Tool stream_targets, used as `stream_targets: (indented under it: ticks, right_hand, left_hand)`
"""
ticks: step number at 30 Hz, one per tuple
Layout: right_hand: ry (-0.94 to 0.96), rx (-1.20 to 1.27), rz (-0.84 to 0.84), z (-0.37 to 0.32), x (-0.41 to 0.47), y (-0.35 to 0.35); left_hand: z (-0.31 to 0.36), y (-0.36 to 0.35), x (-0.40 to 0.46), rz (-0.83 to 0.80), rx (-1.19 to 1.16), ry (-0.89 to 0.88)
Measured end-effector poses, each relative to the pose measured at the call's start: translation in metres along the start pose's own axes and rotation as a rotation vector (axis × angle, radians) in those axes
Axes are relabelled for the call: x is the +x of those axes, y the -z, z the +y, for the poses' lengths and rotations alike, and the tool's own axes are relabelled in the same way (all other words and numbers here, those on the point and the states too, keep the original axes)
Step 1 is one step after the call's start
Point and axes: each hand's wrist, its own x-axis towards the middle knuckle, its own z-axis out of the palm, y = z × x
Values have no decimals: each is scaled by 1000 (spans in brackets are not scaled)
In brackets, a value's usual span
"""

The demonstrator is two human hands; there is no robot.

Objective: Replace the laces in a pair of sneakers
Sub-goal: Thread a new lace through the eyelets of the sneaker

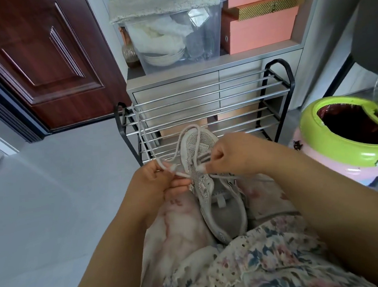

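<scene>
Grey-white mesh sneaker (209, 182) lying on the lap, toe pointing away, opening toward the body. Pale lace (184, 141) threaded through upper eyelets, looping over the toe, ends pinched at both sides.

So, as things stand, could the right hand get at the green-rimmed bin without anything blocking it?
Probably yes: the bin stands open on the floor just right of the right hand, with nothing between them. But that hand is pinching the lace, so it would have to let go first.

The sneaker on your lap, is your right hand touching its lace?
Touching. The head view shows the right hand pinching the lace by its tip, just above the sneaker, with no gap between fingertips and lace.
</scene>
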Motion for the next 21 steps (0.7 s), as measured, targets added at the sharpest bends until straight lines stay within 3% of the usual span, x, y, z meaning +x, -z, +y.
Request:
stream_targets:
  ticks: [4,16,21]
  right_hand:
    - [-6,-20,-11,0,0,-18]
    - [46,255,71,2,0,-32]
    - [63,274,56,2,-1,-30]
  left_hand:
    - [-5,2,-1,11,7,-55]
    - [-12,-4,-6,13,365,-117]
    - [-13,-7,-5,91,332,-159]
